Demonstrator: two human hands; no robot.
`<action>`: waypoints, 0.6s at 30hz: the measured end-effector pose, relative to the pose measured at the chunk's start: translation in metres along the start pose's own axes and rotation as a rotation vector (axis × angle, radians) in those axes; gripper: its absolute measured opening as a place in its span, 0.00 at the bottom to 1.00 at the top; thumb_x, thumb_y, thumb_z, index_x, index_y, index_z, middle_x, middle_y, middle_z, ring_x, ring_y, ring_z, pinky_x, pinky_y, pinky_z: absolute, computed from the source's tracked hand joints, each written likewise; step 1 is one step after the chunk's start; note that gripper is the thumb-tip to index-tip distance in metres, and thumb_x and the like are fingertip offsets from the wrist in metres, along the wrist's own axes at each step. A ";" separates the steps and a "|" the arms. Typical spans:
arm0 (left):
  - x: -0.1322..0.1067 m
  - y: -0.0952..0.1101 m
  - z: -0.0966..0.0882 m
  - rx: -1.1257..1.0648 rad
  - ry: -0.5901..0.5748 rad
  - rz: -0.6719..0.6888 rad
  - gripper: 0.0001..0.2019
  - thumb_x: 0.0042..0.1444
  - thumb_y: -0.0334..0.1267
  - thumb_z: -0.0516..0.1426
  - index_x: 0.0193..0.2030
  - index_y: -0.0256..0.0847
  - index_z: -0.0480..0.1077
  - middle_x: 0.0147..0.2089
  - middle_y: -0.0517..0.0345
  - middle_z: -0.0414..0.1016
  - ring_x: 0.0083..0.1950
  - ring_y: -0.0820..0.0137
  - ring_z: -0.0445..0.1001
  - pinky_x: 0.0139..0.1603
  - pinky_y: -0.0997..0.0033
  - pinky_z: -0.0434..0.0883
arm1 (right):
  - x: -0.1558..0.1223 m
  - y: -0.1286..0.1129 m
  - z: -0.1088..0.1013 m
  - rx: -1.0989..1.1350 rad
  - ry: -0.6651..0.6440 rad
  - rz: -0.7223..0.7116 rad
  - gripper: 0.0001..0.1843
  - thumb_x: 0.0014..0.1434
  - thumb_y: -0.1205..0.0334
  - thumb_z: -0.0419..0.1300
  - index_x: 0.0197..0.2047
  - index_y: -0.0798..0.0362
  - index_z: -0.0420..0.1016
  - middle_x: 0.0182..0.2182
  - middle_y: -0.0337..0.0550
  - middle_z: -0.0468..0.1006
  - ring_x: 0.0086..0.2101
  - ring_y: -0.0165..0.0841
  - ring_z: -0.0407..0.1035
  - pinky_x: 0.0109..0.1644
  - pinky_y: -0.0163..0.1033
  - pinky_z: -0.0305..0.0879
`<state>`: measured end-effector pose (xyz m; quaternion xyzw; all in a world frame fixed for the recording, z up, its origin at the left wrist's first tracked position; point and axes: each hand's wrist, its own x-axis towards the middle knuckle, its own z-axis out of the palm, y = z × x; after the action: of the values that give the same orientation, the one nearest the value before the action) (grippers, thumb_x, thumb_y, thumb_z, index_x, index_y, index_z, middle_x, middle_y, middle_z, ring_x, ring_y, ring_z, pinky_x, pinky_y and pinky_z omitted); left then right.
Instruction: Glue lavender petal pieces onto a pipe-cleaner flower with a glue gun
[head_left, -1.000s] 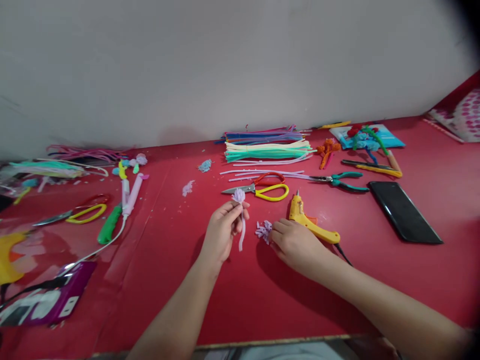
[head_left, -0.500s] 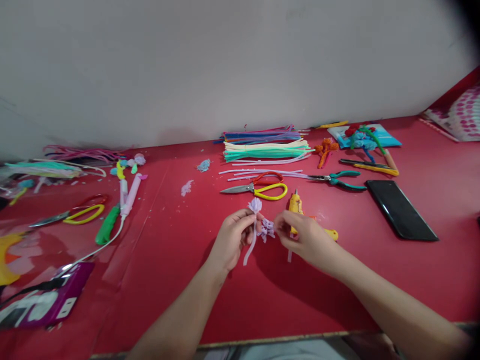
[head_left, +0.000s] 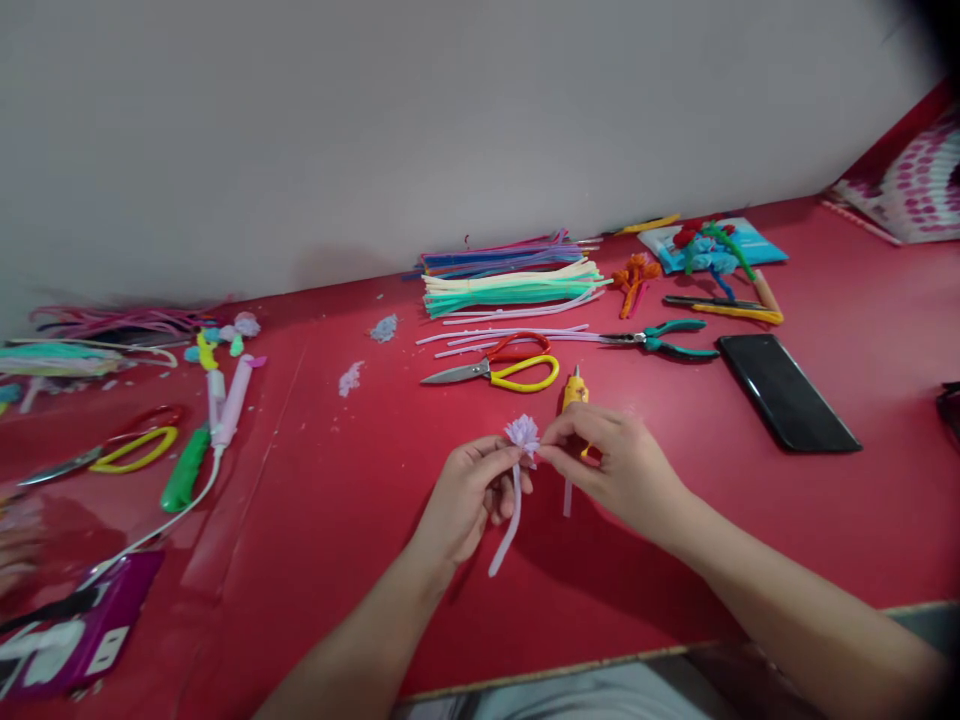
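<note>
My left hand [head_left: 469, 495] is closed, its thumb and fingers pinching a lilac pipe-cleaner flower [head_left: 523, 432] just below its fluffy head. The stem hangs down from the grip and bends to the left at its lower end. On the flower's right side, the thumb and forefinger of my right hand [head_left: 619, 470] pinch the edge of the head. A yellow glue gun [head_left: 576, 388] lies partly hidden behind my right hand, with its nozzle pointing away. Beyond my hands rest scissors [head_left: 525, 374] with red and yellow handles.
Behind the scissors lie loose lilac pipe cleaners [head_left: 510, 336] and green-and-cream bundles [head_left: 517, 288]. Teal-handled pliers [head_left: 660, 340] and a black phone [head_left: 787, 392] are to the right. At left are a green-handled tool [head_left: 186, 470], a pink glue gun [head_left: 234, 400] and another person's hand [head_left: 19, 560].
The view has shifted slightly. My hands have come closer together, and the lilac ruffled piece that stretched between them now sits against the flower head, which looks fuller.
</note>
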<state>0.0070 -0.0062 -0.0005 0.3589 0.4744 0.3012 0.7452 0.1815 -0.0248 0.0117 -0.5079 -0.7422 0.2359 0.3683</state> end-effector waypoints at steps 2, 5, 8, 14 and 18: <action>0.000 -0.002 0.002 0.009 0.012 0.004 0.08 0.52 0.38 0.57 0.28 0.35 0.70 0.19 0.59 0.73 0.12 0.83 0.59 0.11 0.84 0.52 | -0.001 -0.001 0.001 -0.045 -0.007 -0.038 0.04 0.58 0.68 0.56 0.32 0.54 0.70 0.27 0.40 0.72 0.28 0.29 0.65 0.32 0.33 0.61; 0.001 -0.003 0.003 0.024 0.026 0.018 0.08 0.51 0.38 0.57 0.27 0.35 0.69 0.19 0.60 0.72 0.12 0.82 0.60 0.11 0.84 0.53 | -0.001 -0.001 0.002 -0.069 -0.007 -0.082 0.04 0.56 0.71 0.55 0.32 0.53 0.69 0.27 0.41 0.72 0.29 0.29 0.65 0.33 0.34 0.61; 0.001 -0.004 0.002 0.034 0.043 0.019 0.08 0.50 0.39 0.58 0.26 0.35 0.69 0.19 0.60 0.72 0.11 0.82 0.60 0.11 0.84 0.53 | 0.000 -0.001 0.004 -0.089 0.002 -0.108 0.05 0.55 0.72 0.54 0.32 0.53 0.69 0.27 0.41 0.72 0.28 0.30 0.65 0.33 0.34 0.61; -0.001 -0.003 0.003 0.051 0.047 0.022 0.08 0.51 0.38 0.57 0.26 0.36 0.68 0.19 0.61 0.72 0.11 0.83 0.60 0.11 0.84 0.53 | -0.001 0.001 0.006 -0.128 -0.020 -0.112 0.05 0.56 0.72 0.53 0.32 0.54 0.68 0.28 0.42 0.72 0.29 0.30 0.65 0.34 0.34 0.60; -0.001 -0.002 0.004 0.068 0.068 0.022 0.08 0.49 0.38 0.58 0.25 0.36 0.68 0.18 0.61 0.71 0.11 0.82 0.59 0.11 0.83 0.52 | 0.000 -0.001 0.006 -0.139 -0.007 -0.120 0.05 0.56 0.72 0.53 0.32 0.54 0.68 0.28 0.42 0.72 0.29 0.30 0.64 0.34 0.34 0.60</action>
<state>0.0104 -0.0094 -0.0006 0.3788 0.5052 0.3051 0.7128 0.1762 -0.0249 0.0081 -0.4862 -0.7870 0.1630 0.3430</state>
